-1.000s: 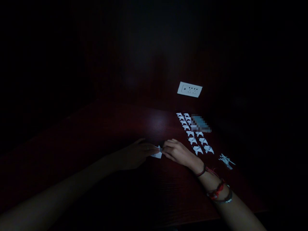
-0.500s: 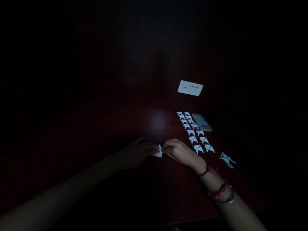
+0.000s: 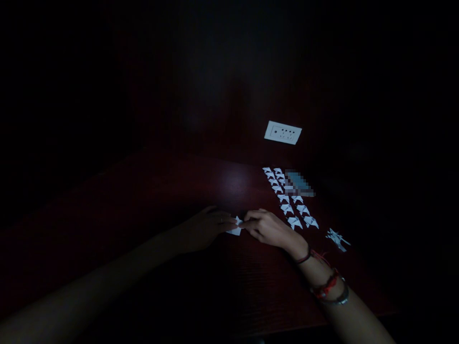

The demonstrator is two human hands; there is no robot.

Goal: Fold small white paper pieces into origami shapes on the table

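Note:
A small piece of folded white paper [image 3: 234, 231] lies on the dark red table [image 3: 211, 184] between my hands. My left hand [image 3: 206, 230] rests flat with its fingers stretched out, their tips over the paper's left part. From the other side my right hand [image 3: 263, 226] bends its fingers in, with the index fingertip on the paper's right edge near a pointed corner. Whether the right fingers pinch the paper or only press it is hard to see in this dim light. Bracelets circle the right wrist.
Two rows of folded white paper pieces [image 3: 286, 209] stand to the right of my hands. A blurred-out bluish rectangle [image 3: 300, 184] lies beside them. Nearer is a small heap of white paper strips [image 3: 337, 239]. A white wall socket [image 3: 283, 133] is behind.
My right index finger has stretched slightly left, onto the paper's edge. The left hand and the paper stay almost where they were.

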